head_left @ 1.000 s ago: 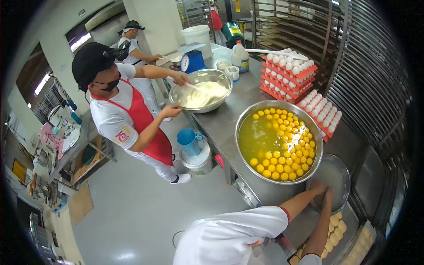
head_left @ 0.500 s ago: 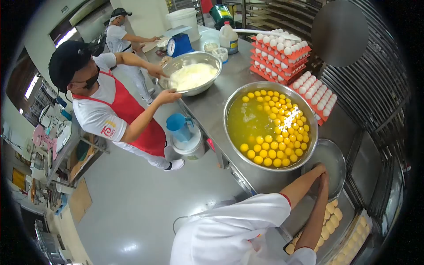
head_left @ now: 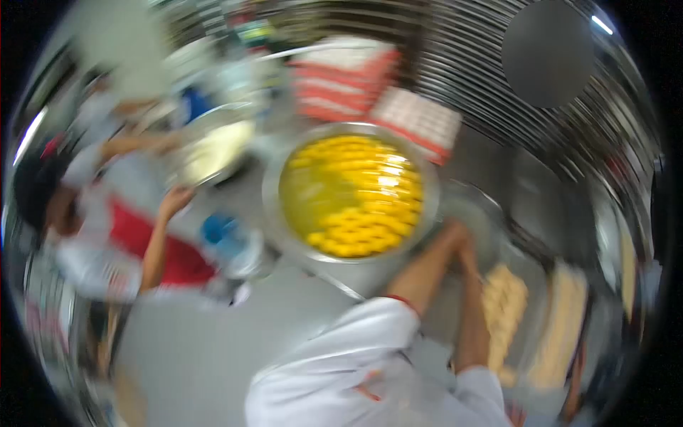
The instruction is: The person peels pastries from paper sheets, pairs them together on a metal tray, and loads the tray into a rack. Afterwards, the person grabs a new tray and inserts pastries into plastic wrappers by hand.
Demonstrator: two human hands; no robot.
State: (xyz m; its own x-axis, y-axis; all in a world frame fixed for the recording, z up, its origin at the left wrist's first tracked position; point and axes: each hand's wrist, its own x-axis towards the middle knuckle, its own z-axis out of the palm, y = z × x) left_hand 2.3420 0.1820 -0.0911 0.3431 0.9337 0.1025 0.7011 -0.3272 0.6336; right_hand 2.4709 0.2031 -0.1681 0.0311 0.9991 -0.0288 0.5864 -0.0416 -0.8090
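Note:
Motion blur covers the whole view. My left hand (head_left: 452,231) and my right hand (head_left: 467,249) are close together at the near side of a smaller metal bowl (head_left: 492,203). Their fingers are smeared, and whether they hold anything cannot be made out. Left of them stands a large metal bowl (head_left: 272,196) of yellow egg yolks (head_left: 359,231) in clear yellowish liquid. Pale rounded pieces (head_left: 504,306), like dough or bread, lie in rows on a tray beside my right forearm.
Behind the large bowl are stacked red egg trays (head_left: 331,89) and another tray of eggs (head_left: 416,121). At left, a co-worker in a red apron (head_left: 160,249) has both hands at a bowl of pale mixture (head_left: 217,153). Another person stands farther back. Metal racks (head_left: 469,71) line the back.
The view has swung right, so the bowls, egg trays and co-worker appear farther left and the picture is blurred. More pale pieces show at right. My hands remain together at the smaller bowl.

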